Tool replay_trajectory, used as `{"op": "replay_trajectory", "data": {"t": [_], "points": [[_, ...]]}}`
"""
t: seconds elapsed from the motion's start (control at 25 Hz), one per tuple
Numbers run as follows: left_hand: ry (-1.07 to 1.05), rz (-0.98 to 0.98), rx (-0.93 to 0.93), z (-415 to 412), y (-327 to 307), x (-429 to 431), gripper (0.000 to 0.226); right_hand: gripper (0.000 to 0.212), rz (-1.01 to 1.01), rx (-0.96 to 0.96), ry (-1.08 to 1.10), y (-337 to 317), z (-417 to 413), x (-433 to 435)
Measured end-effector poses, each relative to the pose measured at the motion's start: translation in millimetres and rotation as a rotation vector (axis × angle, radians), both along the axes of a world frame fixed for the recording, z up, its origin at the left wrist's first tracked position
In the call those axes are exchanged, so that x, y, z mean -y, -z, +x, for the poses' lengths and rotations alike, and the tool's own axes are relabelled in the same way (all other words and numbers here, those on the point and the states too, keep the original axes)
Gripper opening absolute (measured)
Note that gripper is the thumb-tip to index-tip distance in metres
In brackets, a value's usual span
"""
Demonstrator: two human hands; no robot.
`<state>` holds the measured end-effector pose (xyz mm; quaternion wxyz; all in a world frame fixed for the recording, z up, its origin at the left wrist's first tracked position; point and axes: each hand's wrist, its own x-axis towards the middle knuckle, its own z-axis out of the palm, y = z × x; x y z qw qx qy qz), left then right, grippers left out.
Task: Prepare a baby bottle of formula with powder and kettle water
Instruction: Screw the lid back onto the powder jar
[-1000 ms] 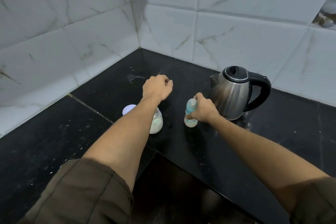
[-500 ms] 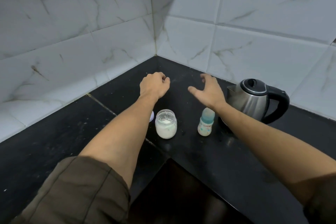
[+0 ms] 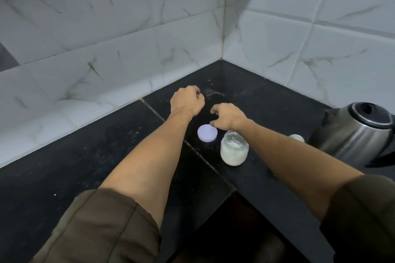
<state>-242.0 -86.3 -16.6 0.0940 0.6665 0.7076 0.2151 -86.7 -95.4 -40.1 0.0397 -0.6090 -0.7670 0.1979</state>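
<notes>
Nearest me, olive sleeves (image 3: pixel 96 226) frame the black counter (image 3: pixel 64 177). The open jar of white powder (image 3: pixel 234 149) stands just under my right forearm, its lilac lid (image 3: pixel 207 133) lying flat beside it on the far left. The baby bottle (image 3: pixel 297 137) is mostly hidden behind that forearm, just beside the steel kettle (image 3: pixel 359 134) at the right edge. The right hand (image 3: pixel 229 116) hovers over the lid's far rim, fingers loosely curled, gripping nothing. Farther on, the left hand (image 3: pixel 187 101) is balled into a fist; nothing shows inside it.

Head-worn camera looks forward and down, close over a corner counter (image 3: pixel 64 177).
</notes>
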Motion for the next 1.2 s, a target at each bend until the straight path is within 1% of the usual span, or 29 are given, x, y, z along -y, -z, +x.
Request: {"op": "replay_trajectory", "data": {"t": [0.24,0.36,0.52,0.64,0.68,0.76,1.0,1.04,1.12,1.2], "points": [[-0.01,-0.104,0.002,-30.5,33.7,-19.0,0.042,0.074,-0.152,0.248,-0.103,36.3,-31.2,-28.7],[-0.012,-0.129,-0.011,-36.9,42.4,-31.1,0.042,0.08,-0.224,0.352,-0.139,49.7,-41.2,-39.7],[-0.011,-0.158,-0.009,-41.1,50.5,-43.9,0.041,0.086,-0.262,0.43,-0.182,65.5,-51.7,-48.3],[-0.005,-0.183,-0.007,-43.3,53.8,-48.9,0.039,0.089,-0.257,0.421,-0.182,71.1,-55.9,-53.3],[-0.001,-0.184,-0.009,-43.4,53.6,-49.4,0.039,0.092,-0.253,0.389,-0.161,69.3,-55.2,-55.1],[0.008,-0.168,-0.012,-41.1,50.4,-48.4,0.039,0.094,-0.208,0.265,-0.078,60.1,-49.7,-57.0],[0.071,-0.093,-0.011,-11.5,27.9,-32.8,0.042,0.075,0.155,-0.32,0.236,14.5,-18.1,-37.7],[0.084,-0.08,-0.012,-4.6,25.1,-27.0,0.042,0.073,0.201,-0.392,0.282,9.6,-11.3,-28.3],[0.103,-0.066,-0.011,7.3,21.7,-15.2,0.04,0.066,0.262,-0.474,0.34,2.9,2.7,-8.4],[0.113,-0.072,0.0,15.2,22.4,-3.8,0.039,0.058,0.292,-0.497,0.374,1.5,17.5,10.2]]}}
